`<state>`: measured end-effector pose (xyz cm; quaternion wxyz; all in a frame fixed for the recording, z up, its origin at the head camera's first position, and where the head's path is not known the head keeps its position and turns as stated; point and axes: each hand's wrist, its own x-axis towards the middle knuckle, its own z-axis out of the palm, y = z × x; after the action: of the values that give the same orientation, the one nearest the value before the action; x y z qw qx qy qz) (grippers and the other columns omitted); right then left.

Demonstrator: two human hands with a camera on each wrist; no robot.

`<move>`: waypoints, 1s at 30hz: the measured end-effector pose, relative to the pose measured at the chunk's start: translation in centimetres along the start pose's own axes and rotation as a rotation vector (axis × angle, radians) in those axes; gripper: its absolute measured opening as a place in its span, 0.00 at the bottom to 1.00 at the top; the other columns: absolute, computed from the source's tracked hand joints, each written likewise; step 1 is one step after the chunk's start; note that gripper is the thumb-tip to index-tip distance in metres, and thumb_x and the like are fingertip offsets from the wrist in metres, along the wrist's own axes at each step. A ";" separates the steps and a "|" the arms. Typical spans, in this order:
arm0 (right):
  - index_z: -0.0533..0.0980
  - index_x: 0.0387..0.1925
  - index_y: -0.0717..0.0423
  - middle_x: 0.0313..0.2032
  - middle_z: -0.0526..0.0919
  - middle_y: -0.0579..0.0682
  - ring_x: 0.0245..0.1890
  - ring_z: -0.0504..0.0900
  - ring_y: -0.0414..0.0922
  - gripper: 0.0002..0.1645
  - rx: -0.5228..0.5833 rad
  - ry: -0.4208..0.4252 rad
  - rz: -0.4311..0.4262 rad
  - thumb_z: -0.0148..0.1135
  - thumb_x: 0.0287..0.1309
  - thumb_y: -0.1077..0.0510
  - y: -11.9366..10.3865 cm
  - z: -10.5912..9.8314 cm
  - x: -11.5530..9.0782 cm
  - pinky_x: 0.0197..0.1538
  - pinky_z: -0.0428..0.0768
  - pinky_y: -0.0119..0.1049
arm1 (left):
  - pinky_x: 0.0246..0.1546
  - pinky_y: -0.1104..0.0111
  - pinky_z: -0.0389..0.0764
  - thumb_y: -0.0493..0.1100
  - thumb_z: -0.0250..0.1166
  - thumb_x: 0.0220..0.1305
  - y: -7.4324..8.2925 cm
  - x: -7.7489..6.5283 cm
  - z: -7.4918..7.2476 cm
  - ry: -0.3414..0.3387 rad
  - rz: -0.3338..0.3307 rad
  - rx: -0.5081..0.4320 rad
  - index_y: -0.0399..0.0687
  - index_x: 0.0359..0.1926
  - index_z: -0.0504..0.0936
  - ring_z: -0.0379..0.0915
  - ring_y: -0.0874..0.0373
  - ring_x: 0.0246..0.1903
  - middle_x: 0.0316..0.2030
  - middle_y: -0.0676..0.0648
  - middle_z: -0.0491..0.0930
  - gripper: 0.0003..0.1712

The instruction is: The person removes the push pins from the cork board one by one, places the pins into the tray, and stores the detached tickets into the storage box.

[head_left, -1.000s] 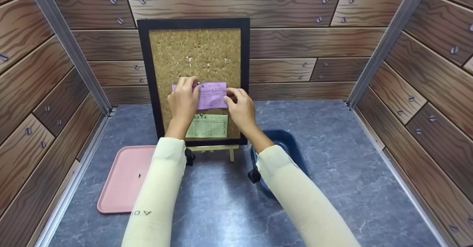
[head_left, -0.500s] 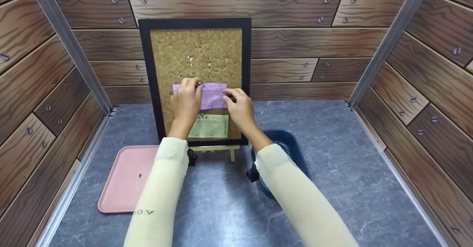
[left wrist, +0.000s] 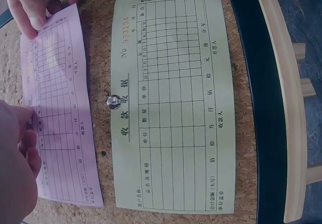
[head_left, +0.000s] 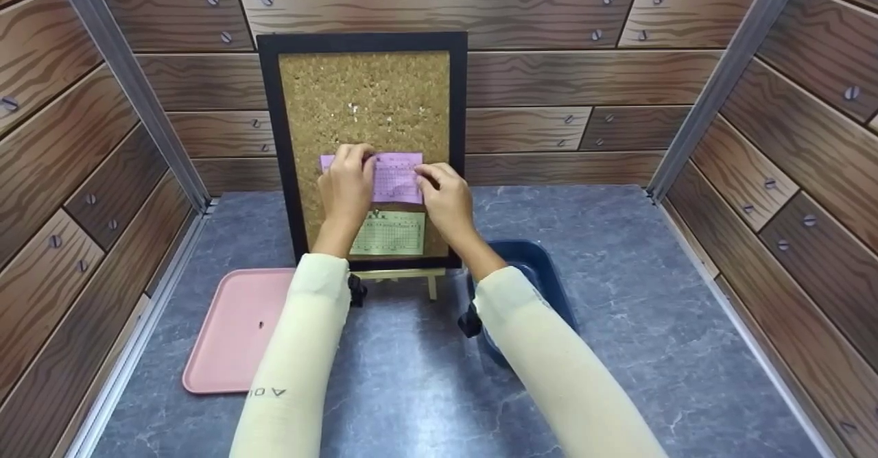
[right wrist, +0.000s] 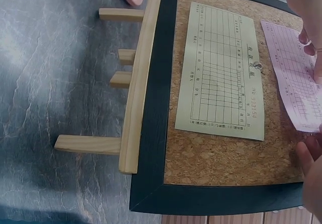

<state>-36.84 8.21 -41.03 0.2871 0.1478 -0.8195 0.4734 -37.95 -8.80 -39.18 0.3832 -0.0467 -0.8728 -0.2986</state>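
A purple receipt slip [head_left: 398,178] lies against a black-framed corkboard [head_left: 367,84]. My left hand [head_left: 344,187] is at the middle of its top edge, fingers bent and fingertips together on a small dark pushpin that they mostly cover. At the slip's right edge, my right hand [head_left: 447,201] pinches the paper between thumb and fingers. Just below, a green receipt slip [left wrist: 173,108] hangs on the cork, held by one shiny pushpin [left wrist: 113,101] at its top middle. The left hand covers part of the purple slip.
The board leans on a light wooden easel [right wrist: 141,83]. A pink tray [head_left: 219,341] with a small dark pin [head_left: 260,324] stands at the left, partly behind the left sleeve. A dark blue bin [head_left: 542,266] stands at the right, under the right forearm.
My left hand has shifted slightly right along the top of the purple slip, covering the pushpin more. The right hand keeps its hold at the right edge; the slip looks a little flatter.
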 end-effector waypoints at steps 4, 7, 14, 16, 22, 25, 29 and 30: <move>0.86 0.43 0.59 0.42 0.88 0.51 0.46 0.85 0.46 0.09 0.018 0.010 -0.020 0.67 0.63 0.62 0.0 0.0 0.0 0.53 0.80 0.39 | 0.36 0.51 0.81 0.45 0.66 0.68 0.0 0.1 0.0 -0.002 -0.008 -0.017 0.49 0.42 0.87 0.85 0.48 0.40 0.42 0.48 0.85 0.08; 0.86 0.43 0.60 0.42 0.88 0.52 0.45 0.85 0.46 0.09 0.026 0.020 -0.028 0.67 0.62 0.63 0.0 0.1 -0.1 0.53 0.80 0.38 | 0.37 0.51 0.81 0.45 0.66 0.68 0.0 0.1 0.0 -0.003 -0.009 -0.021 0.49 0.43 0.87 0.85 0.47 0.41 0.42 0.47 0.85 0.08; 0.86 0.45 0.58 0.42 0.86 0.51 0.42 0.83 0.45 0.10 0.033 0.013 -0.005 0.68 0.62 0.62 0.2 0.2 -0.3 0.48 0.80 0.38 | 0.35 0.50 0.80 0.45 0.66 0.68 0.0 0.0 0.0 0.008 0.001 -0.012 0.50 0.43 0.87 0.85 0.48 0.40 0.43 0.48 0.85 0.07; 0.86 0.45 0.58 0.42 0.86 0.52 0.41 0.82 0.45 0.10 0.038 0.005 -0.004 0.67 0.62 0.63 0.2 0.3 -0.2 0.47 0.80 0.38 | 0.33 0.51 0.80 0.44 0.66 0.67 0.0 0.0 0.0 0.014 0.009 -0.009 0.50 0.43 0.86 0.85 0.48 0.39 0.43 0.49 0.84 0.07; 0.85 0.45 0.61 0.43 0.87 0.53 0.44 0.84 0.46 0.10 0.052 -0.014 -0.023 0.67 0.62 0.64 0.3 0.5 0.0 0.51 0.80 0.38 | 0.32 0.51 0.81 0.44 0.66 0.67 0.1 -0.1 0.0 0.024 0.023 0.005 0.49 0.43 0.87 0.85 0.48 0.38 0.42 0.48 0.84 0.07; 0.85 0.45 0.62 0.43 0.87 0.54 0.45 0.84 0.47 0.10 0.059 -0.006 -0.041 0.66 0.61 0.65 0.4 0.5 0.1 0.52 0.81 0.38 | 0.33 0.52 0.81 0.44 0.66 0.68 0.1 0.0 0.0 0.019 0.017 0.004 0.49 0.43 0.87 0.85 0.48 0.38 0.42 0.48 0.85 0.07; 0.85 0.44 0.62 0.43 0.87 0.54 0.46 0.85 0.48 0.10 0.060 0.001 -0.054 0.67 0.61 0.66 0.4 0.5 0.1 0.53 0.81 0.38 | 0.34 0.51 0.81 0.45 0.65 0.68 0.0 -0.1 0.1 0.017 0.008 0.000 0.49 0.43 0.87 0.85 0.46 0.39 0.42 0.47 0.86 0.08; 0.86 0.44 0.62 0.43 0.87 0.54 0.46 0.85 0.48 0.10 0.059 0.002 -0.055 0.67 0.61 0.66 0.4 0.5 0.1 0.53 0.81 0.38 | 0.34 0.51 0.81 0.45 0.65 0.68 0.0 -0.1 0.1 0.018 0.006 -0.002 0.49 0.43 0.87 0.85 0.46 0.39 0.42 0.47 0.86 0.08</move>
<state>-37.27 7.97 -41.45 0.2964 0.1780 -0.8004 0.4896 -37.93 -8.72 -39.26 0.3917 -0.0470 -0.8689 -0.2988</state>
